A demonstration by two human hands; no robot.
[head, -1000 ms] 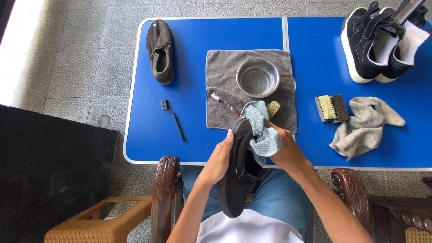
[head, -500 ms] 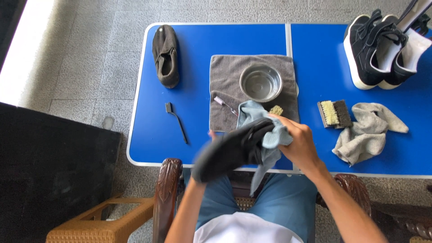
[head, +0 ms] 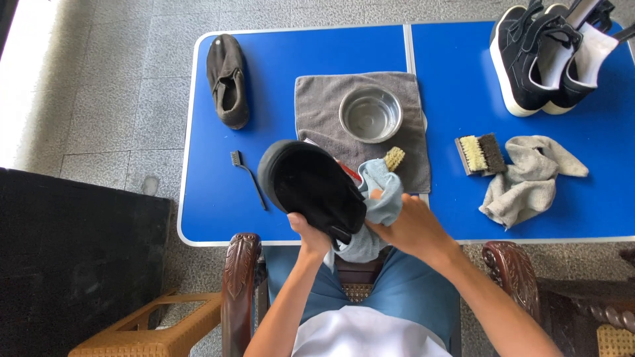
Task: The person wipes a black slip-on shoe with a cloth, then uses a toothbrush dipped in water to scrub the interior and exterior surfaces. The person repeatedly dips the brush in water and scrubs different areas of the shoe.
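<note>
**Black shoe held sole-up over the table edge, cloth pressed to it**

The left hand (head: 309, 239) grips the black shoe (head: 311, 186) from below at its heel end, fingers closed around it, the dark sole facing up and the toe pointing toward the slim black brush (head: 249, 176). The right hand (head: 409, 225) sits just beside the shoe's right side, closed on a light blue cloth (head: 382, 198) that touches the shoe. Shoe and cloth hang above the near edge of the blue table (head: 297, 53). Behind them lie a grey towel (head: 324, 106) with a metal bowl (head: 370, 115). A second dark shoe (head: 227, 79) lies well apart at the far left.
</note>
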